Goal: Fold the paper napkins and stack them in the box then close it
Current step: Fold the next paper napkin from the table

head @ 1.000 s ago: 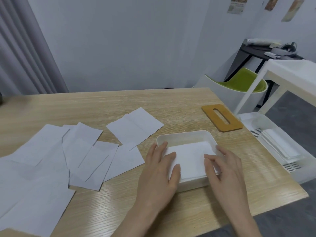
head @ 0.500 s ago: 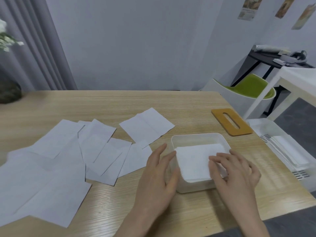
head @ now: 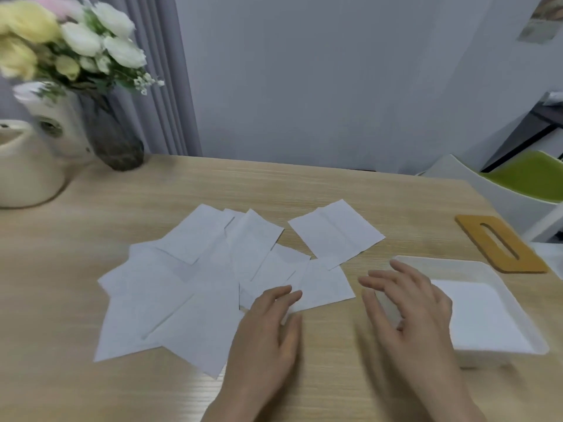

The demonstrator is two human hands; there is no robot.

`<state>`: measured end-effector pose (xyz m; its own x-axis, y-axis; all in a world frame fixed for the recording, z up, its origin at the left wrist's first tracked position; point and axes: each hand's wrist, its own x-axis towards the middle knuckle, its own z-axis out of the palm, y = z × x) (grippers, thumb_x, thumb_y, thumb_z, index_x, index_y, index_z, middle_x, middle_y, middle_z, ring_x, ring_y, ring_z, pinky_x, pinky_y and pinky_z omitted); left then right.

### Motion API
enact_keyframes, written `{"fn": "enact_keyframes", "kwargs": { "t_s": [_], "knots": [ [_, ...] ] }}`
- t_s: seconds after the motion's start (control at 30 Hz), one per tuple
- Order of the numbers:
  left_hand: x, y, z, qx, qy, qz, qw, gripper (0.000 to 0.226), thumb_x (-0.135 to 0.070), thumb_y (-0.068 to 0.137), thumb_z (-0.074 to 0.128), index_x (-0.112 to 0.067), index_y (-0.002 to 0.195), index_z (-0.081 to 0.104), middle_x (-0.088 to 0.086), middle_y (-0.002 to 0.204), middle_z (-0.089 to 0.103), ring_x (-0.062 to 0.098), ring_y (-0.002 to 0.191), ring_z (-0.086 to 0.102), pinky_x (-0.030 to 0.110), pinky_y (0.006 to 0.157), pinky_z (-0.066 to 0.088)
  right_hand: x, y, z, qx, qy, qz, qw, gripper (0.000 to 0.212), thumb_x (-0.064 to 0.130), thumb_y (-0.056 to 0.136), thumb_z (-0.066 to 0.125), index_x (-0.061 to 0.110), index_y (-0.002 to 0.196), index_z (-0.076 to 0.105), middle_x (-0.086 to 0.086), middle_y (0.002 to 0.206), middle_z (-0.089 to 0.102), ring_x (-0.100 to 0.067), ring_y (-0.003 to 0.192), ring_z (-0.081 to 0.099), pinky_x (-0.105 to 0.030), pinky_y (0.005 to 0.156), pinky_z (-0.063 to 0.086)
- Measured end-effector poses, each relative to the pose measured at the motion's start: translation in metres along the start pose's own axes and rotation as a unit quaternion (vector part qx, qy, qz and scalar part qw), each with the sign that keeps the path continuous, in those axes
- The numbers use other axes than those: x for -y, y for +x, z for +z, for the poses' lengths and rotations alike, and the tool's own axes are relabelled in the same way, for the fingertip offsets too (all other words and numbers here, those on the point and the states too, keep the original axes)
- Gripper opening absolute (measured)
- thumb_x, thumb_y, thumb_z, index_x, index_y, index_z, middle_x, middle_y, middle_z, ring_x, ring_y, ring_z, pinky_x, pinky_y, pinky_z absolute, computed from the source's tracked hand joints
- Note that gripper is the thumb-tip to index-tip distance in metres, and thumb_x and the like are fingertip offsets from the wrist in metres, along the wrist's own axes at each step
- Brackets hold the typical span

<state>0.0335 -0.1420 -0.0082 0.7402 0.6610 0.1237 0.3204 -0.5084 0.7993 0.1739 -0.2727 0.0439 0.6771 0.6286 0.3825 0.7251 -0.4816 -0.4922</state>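
Between napkins: my left hand (head: 268, 327) reaches the nearest loose napkin (head: 323, 284), my right hand (head: 411, 306) over the box (head: 518, 345), fingers apart, empty; next, fold.

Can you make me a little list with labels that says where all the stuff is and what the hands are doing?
table: wooden table
loose napkins: flat, overlapping pile of paper napkins
box: white box at the right, open, with a folded napkin inside
lid: wooden lid with a slot, lying behind the box
left hand: left hand open, fingertips at the pile's edge
right hand: right hand open, holding nothing, by the box's left side
flowers: flower vase, far left
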Motion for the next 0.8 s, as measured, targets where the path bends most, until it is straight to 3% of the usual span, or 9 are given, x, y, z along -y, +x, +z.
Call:
{"fn": "enact_keyframes", "kwargs": {
  "t_s": [0.13,0.27,0.37,0.5,0.63,0.73,0.8],
  "knots": [
    [0.019,-0.006,-0.022,-0.029,0.003,-0.021,0.999,0.034,-0.023,0.098,0.053,-0.038,0.128,0.057,-0.029,0.134,0.044,-0.007,0.126,0.042,0.025,0.105,0.037,0.024,-0.006,0.032,0.038,0.007,-0.054,0.998,0.032,0.04,0.085,0.043,0.028,0.09,0.072,0.014,0.102,0.066,-0.009,0.122,0.046,-0.027,0.095,0.02],
    [0.035,-0.01,-0.037,-0.058,0.013,-0.039,0.997,0.033,-0.021,0.097,0.055,-0.036,0.127,0.058,-0.035,0.127,0.041,-0.009,0.127,0.039,0.021,0.107,0.033,0.033,-0.017,0.066,0.102,-0.003,-0.068,0.992,0.012,0.022,0.083,0.064,0.026,0.09,0.073,0.011,0.1,0.066,-0.015,0.121,0.052,-0.026,0.093,0.018],
    [0.047,-0.012,-0.044,-0.084,0.042,-0.038,0.995,0.031,-0.017,0.096,0.057,-0.028,0.124,0.064,-0.03,0.126,0.043,-0.001,0.129,0.042,0.027,0.11,0.033,0.033,-0.023,0.083,0.159,-0.004,-0.048,0.986,0.017,0.015,0.082,0.073,0.025,0.094,0.073,0.011,0.105,0.065,-0.015,0.125,0.048,-0.028,0.095,0.017],
    [0.063,-0.015,-0.053,-0.131,0.083,-0.035,0.987,0.031,-0.016,0.09,0.051,-0.015,0.115,0.07,-0.006,0.126,0.058,0.019,0.13,0.049,0.048,0.112,0.033,0.033,-0.025,0.093,0.19,-0.014,-0.036,0.981,0.013,0.018,0.083,0.072,0.027,0.093,0.073,0.012,0.105,0.063,-0.012,0.127,0.046,-0.029,0.098,0.016],
    [0.082,-0.018,-0.067,-0.182,0.117,-0.064,0.974,0.036,-0.023,0.09,0.047,-0.015,0.118,0.068,0.003,0.131,0.06,0.024,0.135,0.044,0.051,0.115,0.022,0.035,-0.024,0.095,0.2,-0.029,-0.031,0.979,0.012,0.018,0.083,0.072,0.028,0.091,0.073,0.013,0.104,0.063,-0.011,0.124,0.048,-0.025,0.095,0.013],
    [0.095,-0.02,-0.081,-0.196,0.149,-0.096,0.964,0.051,-0.035,0.087,0.036,-0.014,0.122,0.066,0.005,0.134,0.058,0.027,0.138,0.041,0.054,0.116,0.019,0.038,-0.022,0.096,0.183,-0.038,-0.034,0.982,0.014,0.014,0.08,0.075,0.027,0.084,0.074,0.01,0.097,0.065,-0.016,0.117,0.056,-0.027,0.093,0.017],
    [0.102,-0.02,-0.089,-0.185,0.176,-0.123,0.959,0.051,-0.036,0.086,0.041,-0.013,0.124,0.065,0.006,0.135,0.057,0.029,0.138,0.041,0.054,0.116,0.017,0.04,-0.02,0.097,0.17,-0.05,-0.035,0.983,0.013,0.014,0.08,0.074,0.026,0.082,0.074,0.009,0.094,0.066,-0.019,0.114,0.058,-0.031,0.093,0.019]
  ]
}}
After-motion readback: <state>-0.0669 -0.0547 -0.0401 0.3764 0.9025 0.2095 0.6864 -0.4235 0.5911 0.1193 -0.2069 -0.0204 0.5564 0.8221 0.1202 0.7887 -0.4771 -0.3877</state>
